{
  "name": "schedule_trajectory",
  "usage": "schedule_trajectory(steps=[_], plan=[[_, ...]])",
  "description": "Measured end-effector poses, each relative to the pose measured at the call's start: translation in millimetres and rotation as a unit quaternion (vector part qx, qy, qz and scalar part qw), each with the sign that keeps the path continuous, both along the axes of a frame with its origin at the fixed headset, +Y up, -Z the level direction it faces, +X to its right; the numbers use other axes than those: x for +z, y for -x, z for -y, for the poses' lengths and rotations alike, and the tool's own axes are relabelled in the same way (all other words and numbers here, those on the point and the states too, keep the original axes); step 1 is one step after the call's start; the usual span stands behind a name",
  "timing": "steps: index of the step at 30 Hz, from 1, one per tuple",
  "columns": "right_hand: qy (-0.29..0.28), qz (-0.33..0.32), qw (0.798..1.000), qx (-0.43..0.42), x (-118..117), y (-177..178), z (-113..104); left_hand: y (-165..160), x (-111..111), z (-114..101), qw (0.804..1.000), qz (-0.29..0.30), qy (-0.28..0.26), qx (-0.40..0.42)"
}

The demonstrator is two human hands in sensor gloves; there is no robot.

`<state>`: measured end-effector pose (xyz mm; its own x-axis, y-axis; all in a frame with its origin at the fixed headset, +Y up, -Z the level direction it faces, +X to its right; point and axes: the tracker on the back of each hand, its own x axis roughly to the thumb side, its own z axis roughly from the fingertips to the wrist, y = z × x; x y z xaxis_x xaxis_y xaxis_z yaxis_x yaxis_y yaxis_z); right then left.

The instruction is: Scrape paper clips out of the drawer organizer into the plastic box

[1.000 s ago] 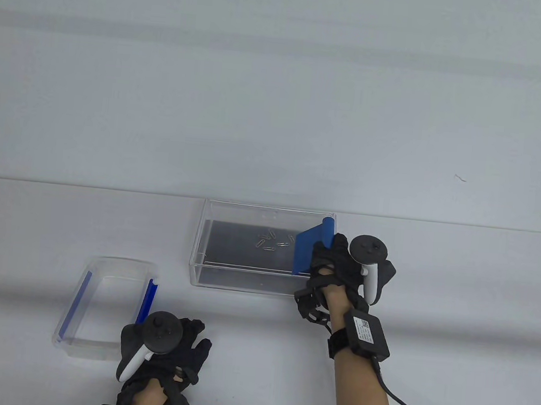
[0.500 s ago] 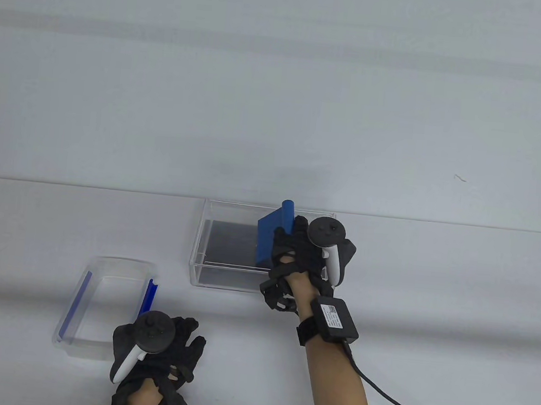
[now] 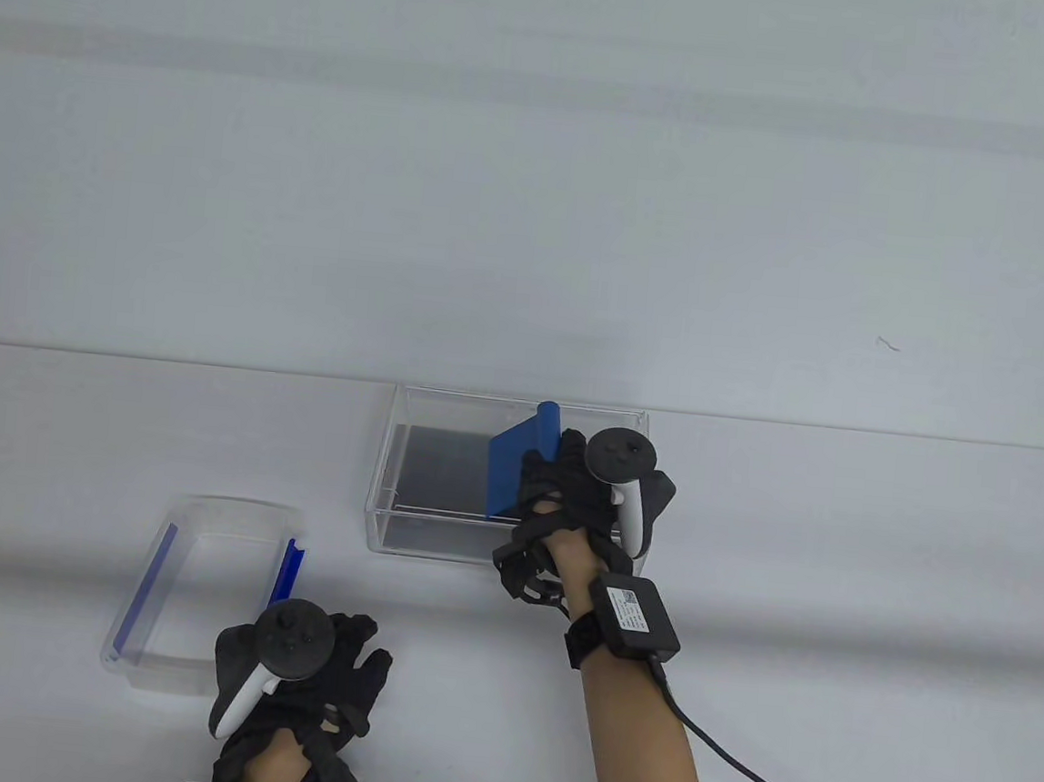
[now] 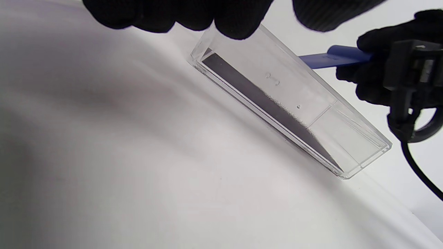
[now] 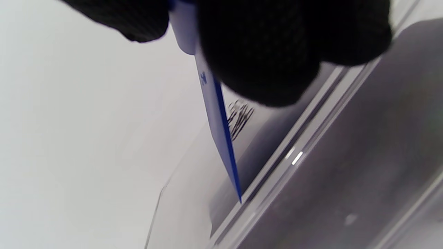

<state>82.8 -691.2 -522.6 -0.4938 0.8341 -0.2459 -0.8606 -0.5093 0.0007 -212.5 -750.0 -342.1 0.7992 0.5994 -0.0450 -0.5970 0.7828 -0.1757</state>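
Note:
A clear drawer organizer (image 3: 380,525) with a dark floor stands at the table's middle; it also shows in the left wrist view (image 4: 311,114). My right hand (image 3: 556,472) grips a blue scraper (image 3: 515,473) with its blade standing inside the organizer, near the middle. In the right wrist view the blade (image 5: 221,138) touches the floor, with a small heap of paper clips (image 5: 240,117) right against it. The clips are hidden in the table view. The plastic box (image 3: 234,505) with blue latches sits at the front left. My left hand (image 3: 347,668) rests empty on the table beside it.
The right wrist's cable (image 3: 753,776) trails toward the front right edge. A white wall rises behind the table's far edge, close behind the organizer. A small mark (image 3: 888,344) shows on that wall.
My right hand has swept the scraper leftward from the organizer's right end to its middle, and the clips are now hidden behind the blade. My left hand shifted slightly left.

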Motion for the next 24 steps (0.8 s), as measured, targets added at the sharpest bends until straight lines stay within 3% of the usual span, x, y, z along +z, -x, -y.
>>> schedule_trajectory(steps=[6,9,14,17,24], plan=[[-0.01,0.018,1.0,0.006,6,-26,-10,-2,0,1,1.0,0.004,0.001,-0.009],[-0.035,0.013,0.999,0.021,9,-31,-29,-4,0,0,1.0,0.004,-0.001,-0.014],[-0.095,0.004,0.988,0.12,8,-27,-52,-3,0,0,1.0,0.001,-0.001,-0.015],[-0.115,-0.004,0.977,0.182,3,-19,-47,-2,1,1,1.0,-0.002,0.001,-0.015],[-0.09,-0.06,0.961,0.253,-10,-3,-20,2,-1,3,1.0,-0.009,0.009,-0.018]])
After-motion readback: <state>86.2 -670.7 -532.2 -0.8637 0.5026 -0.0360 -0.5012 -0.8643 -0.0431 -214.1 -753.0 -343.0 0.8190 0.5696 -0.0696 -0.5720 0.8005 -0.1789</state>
